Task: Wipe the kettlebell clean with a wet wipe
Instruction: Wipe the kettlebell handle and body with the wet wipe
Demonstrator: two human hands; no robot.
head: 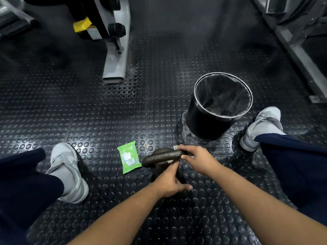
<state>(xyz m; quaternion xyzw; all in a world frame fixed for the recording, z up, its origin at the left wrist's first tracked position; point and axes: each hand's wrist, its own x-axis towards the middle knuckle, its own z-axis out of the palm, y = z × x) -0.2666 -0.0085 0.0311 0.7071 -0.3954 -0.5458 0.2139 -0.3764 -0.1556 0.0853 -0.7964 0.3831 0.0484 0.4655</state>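
The kettlebell [161,157] stands on the floor [106,112] at lower centre. The right hand [196,159] clamps a white wipe [175,147] round its handle. The left hand [169,183] rests flat against its body, near a green pack [129,156].

The kettlebell [162,156] stands on the floor [106,112]. The right grip [196,159] wraps its handle's right end over the wet wipe [175,147]; the left grip [170,183] rests against its near side. The wipe packet [128,156] lies just left of both grips, the bin [200,121] beyond the right grip.
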